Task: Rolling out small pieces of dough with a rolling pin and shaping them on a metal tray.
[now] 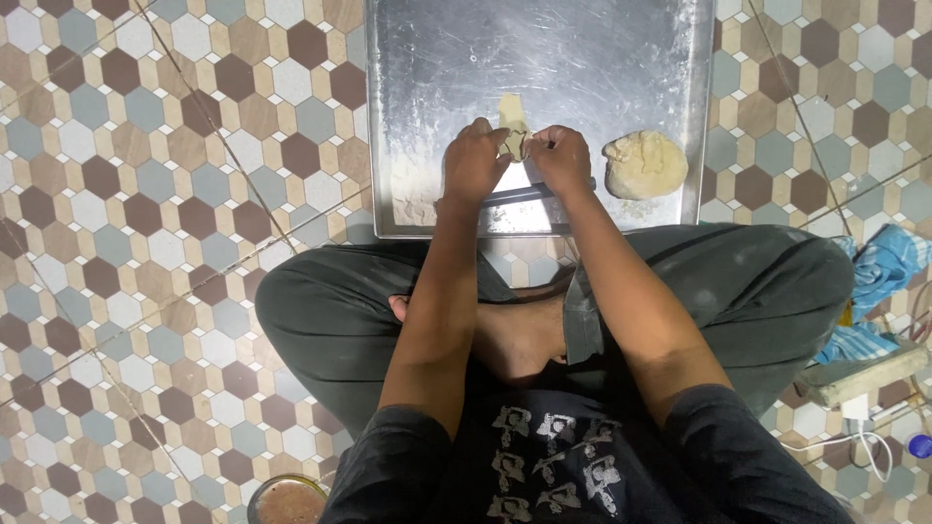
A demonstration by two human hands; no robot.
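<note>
Hexagonal floor tiles (146, 194) in brown, grey and cream spread out under a person who sat cross-legged, one bare foot (515, 335) tucked between the knees. Just ahead of the legs lay a large metal tray (437, 58), flat on the floor and dusted with flour near its front left corner. Both hands met over the near half of the tray. The left hand (474, 163) and the right hand (561, 160) pinched a small piece of dough (513, 124) between them, the fingers of each curled tight around its lower end, while its pale top stuck up above the knuckles. Under the wrists, a dark rod-like tool (529, 194) lay across the tray; what it was could not be told. A bigger dough lump (645, 164) rested on the tray to the right, apart from the hands. Further right on the floor lay a blue cloth (888, 262) and a white cable (864, 446). A round jar (286, 500) stood at the lower edge.
</note>
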